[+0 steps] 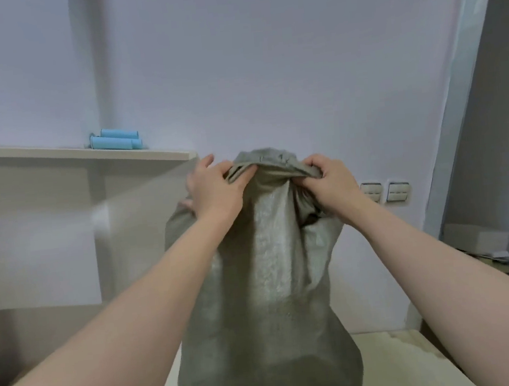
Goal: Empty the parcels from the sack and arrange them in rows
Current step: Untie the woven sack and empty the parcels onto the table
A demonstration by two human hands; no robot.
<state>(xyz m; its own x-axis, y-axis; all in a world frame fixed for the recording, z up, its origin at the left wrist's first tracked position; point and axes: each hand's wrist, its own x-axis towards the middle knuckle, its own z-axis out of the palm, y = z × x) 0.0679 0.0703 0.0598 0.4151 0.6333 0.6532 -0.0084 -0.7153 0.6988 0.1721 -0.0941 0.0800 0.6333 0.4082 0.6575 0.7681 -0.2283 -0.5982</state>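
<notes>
Two hands [212,190] [331,182], one sack [260,270], perhaps full

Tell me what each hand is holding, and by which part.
Both hands hold the grey sack by its bunched upper end: left hand at the left corner, right hand at the right.

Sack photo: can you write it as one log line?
sack: held up, top bunched | left grip: holds sack top | right grip: holds sack top | parcels: none seen
</notes>
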